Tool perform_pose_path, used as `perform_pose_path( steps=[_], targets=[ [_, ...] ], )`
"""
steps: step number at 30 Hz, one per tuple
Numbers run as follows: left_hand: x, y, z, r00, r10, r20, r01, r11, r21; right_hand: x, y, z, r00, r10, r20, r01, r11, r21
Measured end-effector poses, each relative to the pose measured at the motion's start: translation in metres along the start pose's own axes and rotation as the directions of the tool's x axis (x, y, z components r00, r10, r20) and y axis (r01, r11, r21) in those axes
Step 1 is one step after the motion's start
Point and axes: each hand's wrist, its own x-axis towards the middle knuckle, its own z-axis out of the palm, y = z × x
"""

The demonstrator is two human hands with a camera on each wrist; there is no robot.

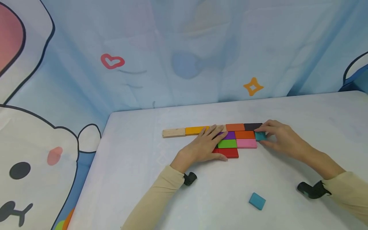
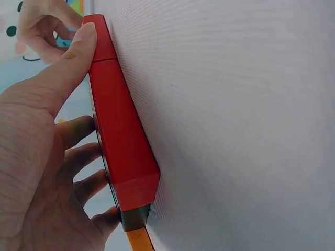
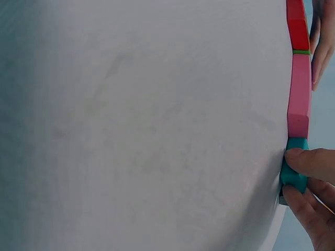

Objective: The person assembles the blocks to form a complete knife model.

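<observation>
Flat coloured blocks lie in staggered rows on the white table. My left hand [image 1: 205,145] rests spread over their left part, its thumb on a red block [image 1: 229,153] in the front row. Between the thumb and fingers of my right hand [image 1: 280,137] is a short teal block [image 1: 260,136], pinched at the right end of the orange block [image 1: 245,134]. In the right wrist view the teal block [image 3: 296,164] sits against the end of the pink block [image 3: 300,97]. Purple [image 1: 230,135] and green [image 1: 227,143] blocks show beside my left fingers; others are hidden under that hand.
A second short teal block [image 1: 257,201] lies alone toward the front of the table [image 1: 218,198]. The back row includes a plain wood block [image 1: 173,133], a yellow block [image 1: 196,130] and a black block [image 1: 252,126]. A blue printed curtain [image 1: 184,57] hangs behind.
</observation>
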Motion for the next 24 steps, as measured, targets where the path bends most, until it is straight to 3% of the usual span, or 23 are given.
perform_pose_path(
  steps=[17,21,24],
  targets=[
    [0.000,0.001,0.000,1.000,-0.008,-0.004,0.008,1.000,-0.008,0.000,-0.015,-0.005,0.999,-0.049,0.004,0.049,0.996,-0.081],
    [0.000,0.001,0.000,1.000,-0.013,0.003,0.013,1.000,0.001,-0.007,-0.035,-0.006,0.991,-0.133,0.019,0.133,0.991,-0.012],
    [0.000,0.002,0.000,1.000,-0.019,0.004,0.019,1.000,0.007,-0.016,-0.054,-0.004,0.972,-0.202,0.122,0.189,0.976,0.106]
  ],
)
